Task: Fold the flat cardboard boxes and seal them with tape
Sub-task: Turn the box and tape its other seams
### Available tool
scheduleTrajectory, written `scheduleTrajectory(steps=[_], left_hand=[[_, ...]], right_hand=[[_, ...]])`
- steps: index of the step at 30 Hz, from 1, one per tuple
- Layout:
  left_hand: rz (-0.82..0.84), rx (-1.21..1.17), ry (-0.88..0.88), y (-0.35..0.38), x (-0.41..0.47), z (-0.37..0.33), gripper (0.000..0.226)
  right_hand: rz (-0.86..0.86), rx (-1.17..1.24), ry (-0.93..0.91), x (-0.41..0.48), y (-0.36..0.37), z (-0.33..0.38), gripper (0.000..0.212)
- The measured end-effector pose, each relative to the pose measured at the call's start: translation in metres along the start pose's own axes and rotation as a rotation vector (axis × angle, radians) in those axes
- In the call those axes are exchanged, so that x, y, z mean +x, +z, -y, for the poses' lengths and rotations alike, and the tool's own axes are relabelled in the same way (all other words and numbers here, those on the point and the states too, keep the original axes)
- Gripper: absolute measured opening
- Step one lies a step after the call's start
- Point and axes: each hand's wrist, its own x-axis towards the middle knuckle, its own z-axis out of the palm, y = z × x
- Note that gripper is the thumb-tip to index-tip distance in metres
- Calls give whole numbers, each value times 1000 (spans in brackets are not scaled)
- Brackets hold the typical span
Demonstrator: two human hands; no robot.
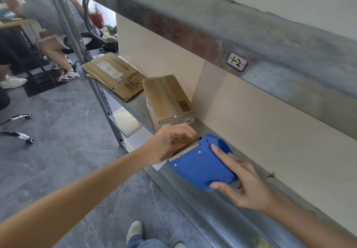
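Note:
A blue tape dispenser (201, 162) with a toothed metal blade lies low on the metal shelf (135, 104). My right hand (241, 180) grips it from the right, index finger laid along its top and thumb under its near edge. My left hand (172, 141) has its fingers curled at the blade end, pinching at the tape there; the tape itself is hard to make out. Just beyond stands a folded cardboard box (168, 101) with a taped seam on top and a barcode. Farther left lie flat cardboard boxes (114, 75), stacked.
An upper shelf beam with a "1-2" label (237, 61) runs overhead. A beige wall backs the shelf. The shelf upright (108, 102) stands at left. On the grey floor beyond, a person sits on an office chair (90, 35); another chair's base (21, 130) is at far left.

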Motion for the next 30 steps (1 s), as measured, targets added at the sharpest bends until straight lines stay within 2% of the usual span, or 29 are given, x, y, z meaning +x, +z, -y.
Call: scheduleTrajectory(steps=[7,9,11,13,17,21,25,30], left_hand=[[-26,-153,-109,10,1,13,23],[-68,-183,-125,16,-3,17,19],[-125,-230,-144,23,-7,24,15],[-197,-299,-216,30,-11,27,22],[-247,-408,-292,38,-17,34,24],[-262,-434,-352,32,-23,42,26],[-227,-469,-411,28,-27,46,19],[-55,-552,-489,22,-26,44,37]], right_hand=[[-66,48,59,-6,1,-5,67],[-72,80,87,-7,1,-5,71],[-87,163,131,-8,4,0,71],[-113,271,188,-6,7,2,69],[-132,367,255,-1,8,2,66],[-21,393,321,2,-1,-1,66],[105,299,329,5,-11,-6,66],[210,197,318,6,-16,-4,64]])
